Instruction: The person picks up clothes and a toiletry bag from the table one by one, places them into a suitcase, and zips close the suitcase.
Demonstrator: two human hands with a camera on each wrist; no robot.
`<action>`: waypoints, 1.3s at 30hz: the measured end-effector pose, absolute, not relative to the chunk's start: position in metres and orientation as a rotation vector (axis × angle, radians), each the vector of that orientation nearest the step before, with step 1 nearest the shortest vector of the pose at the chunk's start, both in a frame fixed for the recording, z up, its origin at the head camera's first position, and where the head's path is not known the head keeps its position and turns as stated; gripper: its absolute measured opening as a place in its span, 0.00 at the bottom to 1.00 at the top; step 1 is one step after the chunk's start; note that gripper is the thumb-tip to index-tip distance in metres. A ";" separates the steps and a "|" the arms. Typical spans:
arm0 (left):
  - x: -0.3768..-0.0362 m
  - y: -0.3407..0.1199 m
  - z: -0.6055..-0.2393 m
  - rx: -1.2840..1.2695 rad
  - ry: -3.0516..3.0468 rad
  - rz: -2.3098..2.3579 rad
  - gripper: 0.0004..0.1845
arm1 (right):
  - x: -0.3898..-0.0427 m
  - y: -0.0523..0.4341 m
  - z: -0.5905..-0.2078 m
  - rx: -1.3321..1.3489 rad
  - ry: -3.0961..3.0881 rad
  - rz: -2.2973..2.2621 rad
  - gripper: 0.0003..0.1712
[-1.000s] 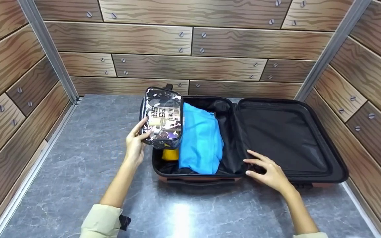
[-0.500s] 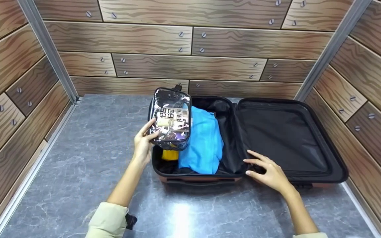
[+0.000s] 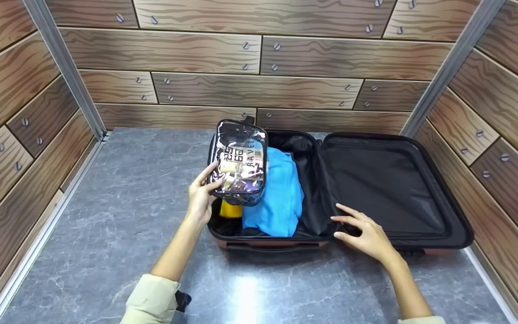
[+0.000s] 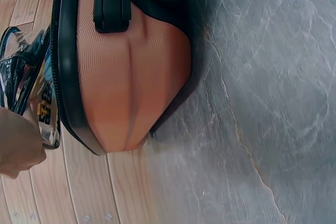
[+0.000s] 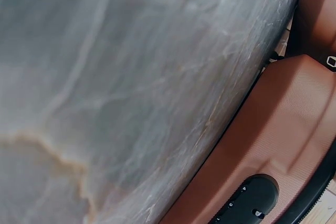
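My left hand point(image 3: 201, 198) grips the near left side of a clear toiletry bag point(image 3: 241, 157) with black trim and a black handle. Small items, one pale yellow, show through its front. The bag is held over the left part of an open suitcase point(image 3: 272, 245), overlapping a folded blue cloth point(image 3: 281, 193). Under it a yellow item point(image 3: 231, 210) is partly hidden. In the left wrist view, the bag point(image 4: 21, 72) and hand appear beyond the suitcase's orange side. My right hand point(image 3: 369, 236), fingers spread and slightly bent, is at the suitcase's hinge side and holds nothing.
The suitcase's black-lined lid point(image 3: 389, 189) lies folded out to the right. Both halves stand on a grey marbled tabletop point(image 3: 128, 202). Wood-patterned walls point(image 3: 259, 54) enclose the back and sides. In the right wrist view, a black lock point(image 5: 247, 200) shows on the orange shell.
My left hand has moved to the right with the toiletry bag, further over the suitcase and the blue cloth. The right hand has stayed in place.
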State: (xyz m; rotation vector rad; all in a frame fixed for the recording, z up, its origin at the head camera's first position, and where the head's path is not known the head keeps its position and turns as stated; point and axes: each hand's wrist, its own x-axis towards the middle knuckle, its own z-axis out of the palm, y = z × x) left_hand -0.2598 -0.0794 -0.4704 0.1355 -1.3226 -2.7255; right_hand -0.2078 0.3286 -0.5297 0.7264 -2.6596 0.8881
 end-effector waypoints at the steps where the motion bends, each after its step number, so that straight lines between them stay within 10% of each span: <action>1: -0.260 -0.078 -0.470 0.142 -1.320 -2.732 0.26 | -0.207 0.329 -0.529 0.725 -2.661 0.887 0.23; 39: -0.259 -0.034 -0.472 0.058 -1.308 -2.778 0.25 | -0.208 0.328 -0.529 0.751 -2.638 0.864 0.23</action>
